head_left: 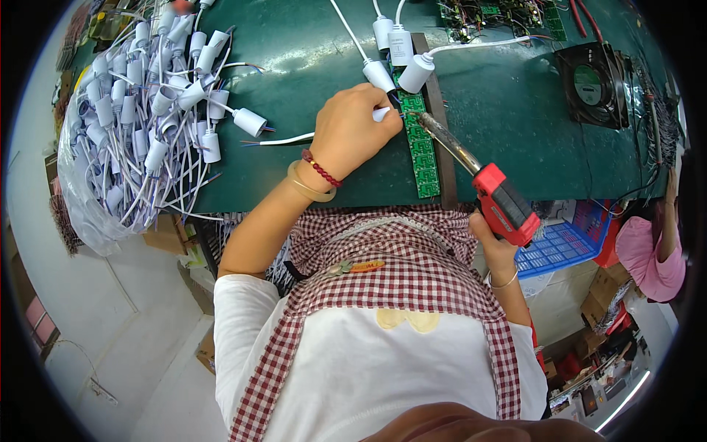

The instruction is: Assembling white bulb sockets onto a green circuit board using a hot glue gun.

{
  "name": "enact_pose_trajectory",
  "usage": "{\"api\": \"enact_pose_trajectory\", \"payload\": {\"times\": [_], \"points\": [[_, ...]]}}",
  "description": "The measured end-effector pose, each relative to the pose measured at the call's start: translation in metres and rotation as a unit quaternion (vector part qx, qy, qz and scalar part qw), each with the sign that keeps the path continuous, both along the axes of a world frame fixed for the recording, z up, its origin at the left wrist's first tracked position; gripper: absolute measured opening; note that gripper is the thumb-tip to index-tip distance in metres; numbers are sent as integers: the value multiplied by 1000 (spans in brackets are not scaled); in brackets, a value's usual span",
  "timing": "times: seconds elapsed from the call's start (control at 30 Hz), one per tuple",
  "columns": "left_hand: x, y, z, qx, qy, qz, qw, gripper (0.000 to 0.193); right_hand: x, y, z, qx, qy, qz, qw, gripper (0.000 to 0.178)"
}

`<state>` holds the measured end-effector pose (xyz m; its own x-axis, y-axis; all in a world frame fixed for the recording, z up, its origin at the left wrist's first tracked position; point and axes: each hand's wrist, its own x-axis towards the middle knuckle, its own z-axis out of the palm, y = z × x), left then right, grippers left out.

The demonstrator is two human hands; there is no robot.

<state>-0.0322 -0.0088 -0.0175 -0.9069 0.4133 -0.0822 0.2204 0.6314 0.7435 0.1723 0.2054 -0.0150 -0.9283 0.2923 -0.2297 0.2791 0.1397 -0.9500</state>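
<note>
My left hand (353,127) is closed around a white cylindrical lamp socket (381,114), mostly hidden by the fingers, at the edge of a green circuit board strip (425,166). A white cable (283,140) trails left from under that hand. In my right hand (492,247) is a red and black soldering gun (507,206), its metal tip pointing at the board close to my left fingertips. Whether the tip touches the board I cannot tell. More white sockets (417,72) with cables sit at the strip's far end. A dark bar (447,177) runs along the strip's right side.
A large heap of white sockets with cables (162,103) covers the left of the green table (508,140). At the right stands a black fan (589,85); populated circuit boards (493,18) lie at the back. Below the table's right edge are a blue basket (563,247) and another person's pink sleeve (648,258).
</note>
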Motion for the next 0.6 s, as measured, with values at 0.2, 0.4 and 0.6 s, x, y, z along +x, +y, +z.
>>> {"api": "enact_pose_trajectory", "payload": {"times": [0.2, 0.4, 0.6], "points": [[2, 0, 1, -20, 0, 1, 1000, 16, -5, 1, -5, 32, 4, 19, 999, 21], [1, 1, 4, -24, 1, -6, 1000, 16, -6, 4, -7, 111, 16, 75, 991, 19], [1, -1, 1, -29, 8, -10, 999, 17, -2, 2, -3, 35, -7, 26, 999, 18]]}}
